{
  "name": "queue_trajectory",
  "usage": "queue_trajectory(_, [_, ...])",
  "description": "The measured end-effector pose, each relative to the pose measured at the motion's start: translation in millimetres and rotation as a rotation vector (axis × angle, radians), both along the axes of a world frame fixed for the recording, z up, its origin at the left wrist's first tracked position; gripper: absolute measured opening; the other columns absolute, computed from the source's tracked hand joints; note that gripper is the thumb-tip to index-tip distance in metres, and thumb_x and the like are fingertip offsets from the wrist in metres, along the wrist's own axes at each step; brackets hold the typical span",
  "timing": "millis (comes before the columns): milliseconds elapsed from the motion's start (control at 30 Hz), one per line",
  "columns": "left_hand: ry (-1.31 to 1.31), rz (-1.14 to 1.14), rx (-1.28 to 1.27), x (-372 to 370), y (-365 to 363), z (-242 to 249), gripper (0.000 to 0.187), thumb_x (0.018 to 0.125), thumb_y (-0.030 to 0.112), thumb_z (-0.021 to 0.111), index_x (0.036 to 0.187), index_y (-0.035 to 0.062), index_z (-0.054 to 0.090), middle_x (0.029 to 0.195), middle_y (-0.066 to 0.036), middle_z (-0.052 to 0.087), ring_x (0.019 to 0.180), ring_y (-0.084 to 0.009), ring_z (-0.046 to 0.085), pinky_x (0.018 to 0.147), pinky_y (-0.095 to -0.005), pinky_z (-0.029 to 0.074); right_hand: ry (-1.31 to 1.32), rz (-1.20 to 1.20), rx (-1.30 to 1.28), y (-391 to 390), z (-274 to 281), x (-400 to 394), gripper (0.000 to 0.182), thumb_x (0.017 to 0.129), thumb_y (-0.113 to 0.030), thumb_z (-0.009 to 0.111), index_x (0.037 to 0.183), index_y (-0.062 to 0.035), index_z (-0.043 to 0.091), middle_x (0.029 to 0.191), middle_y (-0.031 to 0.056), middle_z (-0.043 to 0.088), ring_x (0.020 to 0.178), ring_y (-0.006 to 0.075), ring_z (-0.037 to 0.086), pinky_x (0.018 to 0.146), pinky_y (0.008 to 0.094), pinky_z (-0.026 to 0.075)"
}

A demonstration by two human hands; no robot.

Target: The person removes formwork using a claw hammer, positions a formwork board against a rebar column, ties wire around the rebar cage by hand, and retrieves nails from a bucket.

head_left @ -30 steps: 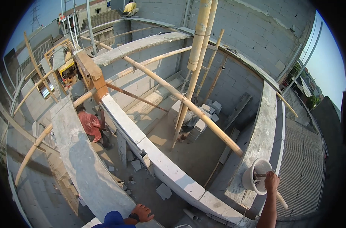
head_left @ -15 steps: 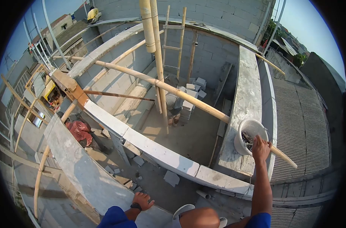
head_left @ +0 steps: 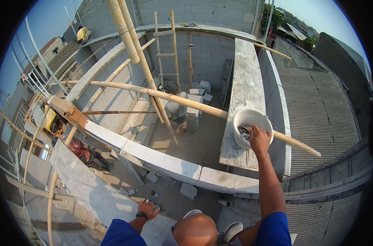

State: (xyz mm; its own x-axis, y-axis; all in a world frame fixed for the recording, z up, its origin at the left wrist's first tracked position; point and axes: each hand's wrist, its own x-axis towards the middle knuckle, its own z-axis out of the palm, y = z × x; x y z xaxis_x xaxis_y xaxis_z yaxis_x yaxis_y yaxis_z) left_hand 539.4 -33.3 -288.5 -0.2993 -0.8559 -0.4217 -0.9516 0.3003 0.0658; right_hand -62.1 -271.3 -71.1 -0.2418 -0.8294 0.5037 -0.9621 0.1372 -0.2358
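My right hand (head_left: pixel 260 140) reaches over the near rim of a white bucket (head_left: pixel 238 136), its fingers curled down inside; what they pinch, if anything, is hidden. Small dark and grey pieces (head_left: pixel 244 130) lie in the bucket, too small to name. The bucket stands on a long, mortar-stained board (head_left: pixel 247 78). My left hand (head_left: pixel 148 209), with a dark band at the wrist, leans on the edge of a wide grey board (head_left: pixel 98 192), fingers bent over the edge. My bent knee and shoes show between my arms.
A bamboo pole (head_left: pixel 203 107) crosses the scene beside the bucket, and upright poles (head_left: pixel 143 69) cross it. White block wall tops (head_left: pixel 166 159) border a deep drop. A person in grey (head_left: pixel 176 110) and one in red (head_left: pixel 77 147) are below. A corrugated roof (head_left: pixel 317 106) lies to the right.
My right hand has shifted from the bucket's right rim to over its opening, fingers inside. The view has turned to the right. My left hand stays on the board's edge.
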Motion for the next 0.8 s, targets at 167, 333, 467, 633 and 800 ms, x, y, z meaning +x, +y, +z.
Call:
queue_trajectory(167, [0.163, 0.414, 0.143, -32, -30, -4, 0.068, 0.093, 0.068, 0.052, 0.114, 0.0059, 0.071, 0.109, -0.015, 0.074, 0.104, -0.0316, 0.07, 0.096, -0.0463, 0.045, -0.104, -0.078, 0.335, 23, 17, -4, 0.063, 0.092, -0.067, 0.058, 0.11, -0.0098, 0.075, 0.093, 0.0175, 0.076, 0.099, 0.0353, 0.071, 0.11, 0.0564, 0.034])
queue_trajectory(333, [0.777, 0.628, 0.333, -94, -98, -20, 0.061, 0.094, 0.054, 0.067, 0.124, 0.0016, 0.064, 0.111, -0.017, 0.074, 0.104, -0.0244, 0.071, 0.09, -0.0376, 0.054, -0.079, -0.068, 0.298, 36, -1, -14, 0.078, 0.091, -0.077, 0.049, 0.1, -0.0048, 0.078, 0.092, 0.0181, 0.076, 0.096, 0.0347, 0.071, 0.1, 0.0512, 0.042])
queue_trajectory(467, [0.992, 0.256, 0.296, -196, -130, 128, 0.046, 0.099, 0.035, 0.067, 0.13, 0.0014, 0.061, 0.118, -0.012, 0.071, 0.105, -0.0196, 0.068, 0.089, -0.0356, 0.054, -0.128, -0.049, 0.296, 40, -5, -14, 0.079, 0.092, -0.076, 0.048, 0.095, -0.0029, 0.077, 0.084, 0.0195, 0.075, 0.088, 0.0373, 0.072, 0.092, 0.0487, 0.046])
queue_trajectory(633, [0.765, -0.06, 0.058, -271, -153, 274, 0.055, 0.095, 0.042, 0.07, 0.133, 0.0034, 0.06, 0.124, -0.017, 0.069, 0.107, -0.0277, 0.071, 0.089, -0.0385, 0.055, -0.215, 0.027, 0.148, 33, -9, -16, 0.06, 0.091, -0.063, 0.063, 0.1, -0.0056, 0.076, 0.091, 0.0199, 0.075, 0.09, 0.0385, 0.072, 0.086, 0.0503, 0.05])
queue_trajectory(800, [0.705, -0.294, -0.16, -338, -138, 385, 0.056, 0.091, 0.047, 0.07, 0.128, 0.0054, 0.062, 0.114, -0.015, 0.069, 0.104, -0.036, 0.068, 0.092, -0.0458, 0.053, -0.256, 0.013, 0.155, 27, -10, -8, 0.052, 0.089, -0.057, 0.068, 0.104, -0.0082, 0.076, 0.098, 0.0177, 0.076, 0.096, 0.0362, 0.072, 0.094, 0.0502, 0.045])
